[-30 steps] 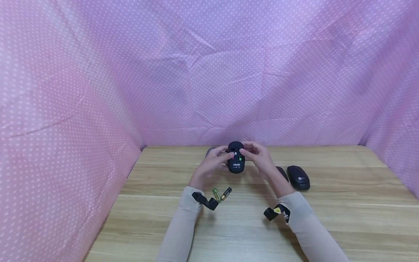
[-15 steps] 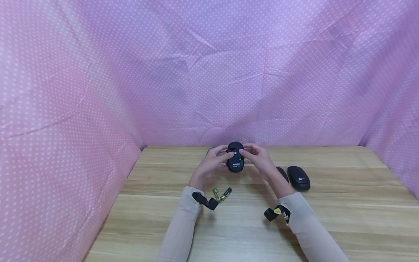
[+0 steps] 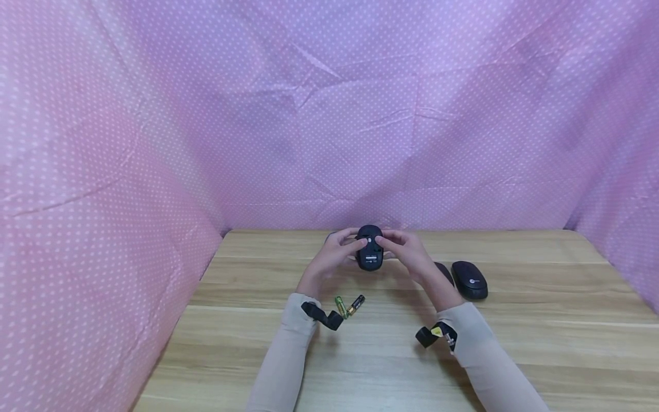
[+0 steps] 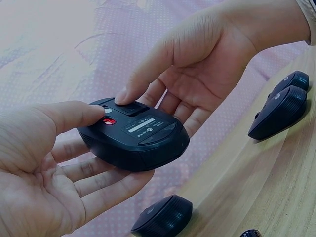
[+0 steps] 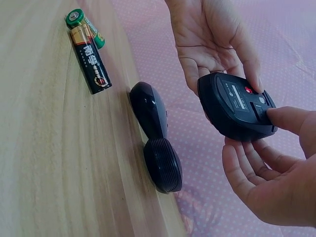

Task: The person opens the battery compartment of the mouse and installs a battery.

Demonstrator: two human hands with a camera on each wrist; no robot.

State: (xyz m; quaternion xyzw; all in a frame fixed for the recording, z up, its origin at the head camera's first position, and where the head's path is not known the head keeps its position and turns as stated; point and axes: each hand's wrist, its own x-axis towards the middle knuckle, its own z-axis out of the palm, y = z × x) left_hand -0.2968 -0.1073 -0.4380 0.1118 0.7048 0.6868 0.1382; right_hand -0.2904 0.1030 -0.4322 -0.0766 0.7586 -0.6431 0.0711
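Observation:
Both hands hold a black computer mouse [image 3: 370, 260] above the far part of the table, its underside turned up. My left hand [image 3: 334, 252] grips one side, thumb on the underside beside a glowing red sensor window [image 4: 109, 120], fingers spread beneath. From the other side, my right hand [image 3: 409, 252] grips it, with the thumb on the battery cover [image 5: 258, 112] and the fingers under the shell. A white label [image 4: 141, 125] shows on the underside. In the right wrist view the battery cover lies over its bay, hiding what is inside.
A green battery [image 3: 340, 306] and a black-and-gold battery [image 3: 356, 304] lie touching on the wooden table [image 3: 381, 355]. Right of them sits a black mouse [image 3: 469, 279], beside another mouse [image 3: 444, 271] partly behind the right wrist. A further mouse [image 4: 165, 217] is near the left hand. Pink dotted cloth [image 3: 329, 143] hangs behind.
The green seen in the mouse's battery bay earlier has gone from sight, with the cover now over it. The mouse has sunk very slightly; both hands keep their grip.

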